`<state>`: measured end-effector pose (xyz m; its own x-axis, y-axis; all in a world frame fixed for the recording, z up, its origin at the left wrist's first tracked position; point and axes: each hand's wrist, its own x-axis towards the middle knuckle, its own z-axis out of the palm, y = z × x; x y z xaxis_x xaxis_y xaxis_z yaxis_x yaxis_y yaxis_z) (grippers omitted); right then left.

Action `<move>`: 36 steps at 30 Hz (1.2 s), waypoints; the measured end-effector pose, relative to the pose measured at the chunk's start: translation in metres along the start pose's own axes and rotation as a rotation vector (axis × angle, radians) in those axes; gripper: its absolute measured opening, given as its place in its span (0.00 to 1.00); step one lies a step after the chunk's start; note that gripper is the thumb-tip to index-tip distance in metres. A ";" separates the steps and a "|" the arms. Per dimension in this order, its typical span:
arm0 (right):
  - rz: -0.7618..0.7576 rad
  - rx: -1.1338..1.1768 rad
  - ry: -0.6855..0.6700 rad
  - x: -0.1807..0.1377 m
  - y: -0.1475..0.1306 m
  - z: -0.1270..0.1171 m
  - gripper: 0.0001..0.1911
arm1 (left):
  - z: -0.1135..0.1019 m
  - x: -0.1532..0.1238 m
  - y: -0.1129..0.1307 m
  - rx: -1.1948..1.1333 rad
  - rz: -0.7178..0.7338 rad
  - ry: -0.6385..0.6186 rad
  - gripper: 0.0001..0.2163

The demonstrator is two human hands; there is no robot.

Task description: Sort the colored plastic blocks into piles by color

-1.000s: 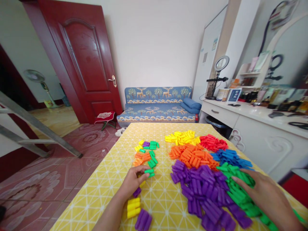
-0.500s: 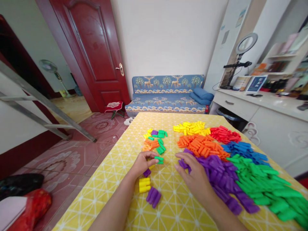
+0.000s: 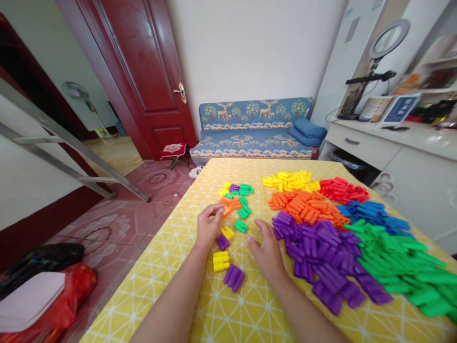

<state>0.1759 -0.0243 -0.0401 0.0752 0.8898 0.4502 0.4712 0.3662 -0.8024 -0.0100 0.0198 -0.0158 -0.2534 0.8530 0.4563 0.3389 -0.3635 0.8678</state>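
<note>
Green pair [image 3: 241,226]: since the earlier frame the left hand [image 3: 209,224] has left it for the orange blocks [image 3: 233,204], and the right hand [image 3: 267,252] has slipped off the purple pile [image 3: 317,247] to that pile's left.
Left hand: well left of the purple pile, thumb and fingers curled in close at the near-left end of the orange blocks; whether they grip one, I cannot tell.
Orange blocks: far-left of the purple pile, right at the left fingertips.
Yellow pair [image 3: 227,233]: left of the purple pile, nearer the wearer than the orange blocks, just right of the left wrist.
Work in hand: seemingly placing or straightening small blocks; the next move likely calls for a light fingertip pinch that spares the neighbours.
Green pair, now: loose on the tablecloth [image 3: 171,305], left of the purple pile, between both hands, touched by neither.
Right hand: just left of the purple pile, thumb and fingers spread, nothing between them.
Orange pile [image 3: 309,207]: against the purple pile's far side.
Green pile [image 3: 400,262]: against the purple pile's right side.
</note>
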 end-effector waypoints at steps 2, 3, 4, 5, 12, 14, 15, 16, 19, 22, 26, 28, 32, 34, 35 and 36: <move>0.026 0.027 0.001 0.001 0.000 0.001 0.21 | -0.002 0.002 -0.006 0.044 0.007 0.049 0.10; 0.040 0.047 0.001 0.002 0.001 0.002 0.21 | -0.003 0.002 -0.008 0.074 0.021 0.059 0.10; 0.054 0.068 0.005 0.003 0.001 0.002 0.20 | -0.003 0.004 -0.009 0.108 0.045 0.065 0.10; 0.065 0.089 0.008 0.003 0.001 0.002 0.20 | -0.003 0.006 -0.009 0.144 0.076 0.066 0.10; 0.098 0.147 0.033 0.005 0.003 0.003 0.20 | 0.035 0.055 0.013 0.469 0.281 -0.269 0.16; 0.094 0.154 0.036 0.005 0.004 0.004 0.20 | 0.054 0.073 0.019 0.620 0.281 -0.395 0.20; 0.093 0.156 0.036 0.005 0.004 0.004 0.20 | 0.064 0.081 0.021 0.722 0.269 -0.465 0.22; 0.092 0.156 0.035 0.004 0.004 0.004 0.20 | 0.073 0.088 0.023 0.815 0.258 -0.534 0.25; 0.093 0.157 0.036 0.004 0.004 0.004 0.20 | 0.096 0.103 0.023 0.917 0.240 -0.663 0.29; 0.105 0.162 0.031 0.004 0.002 0.003 0.20 | 0.111 0.111 0.022 0.964 0.230 -0.772 0.28; 0.117 0.159 0.018 0.004 0.000 0.003 0.20 | 0.118 0.114 0.022 1.022 0.240 -0.849 0.25; 0.115 0.154 0.008 0.004 0.000 0.004 0.20 | 0.117 0.112 0.022 1.034 0.262 -0.847 0.24; 0.109 0.146 -0.008 0.006 0.001 0.004 0.20 | 0.110 0.107 0.023 1.005 0.317 -0.831 0.18; 0.104 0.150 -0.012 0.007 0.002 0.004 0.19 | 0.104 0.103 0.027 0.972 0.339 -0.818 0.13; 0.102 0.155 -0.011 0.007 0.002 0.004 0.19 | 0.100 0.100 0.030 0.952 0.346 -0.809 0.12; 0.102 0.159 -0.009 0.007 0.003 0.004 0.19 | 0.095 0.097 0.033 0.930 0.349 -0.799 0.11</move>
<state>0.1742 -0.0158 -0.0408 0.1073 0.9264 0.3608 0.3170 0.3121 -0.8956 0.0629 0.1263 0.0387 0.4810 0.8703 0.1055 0.8636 -0.4911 0.1138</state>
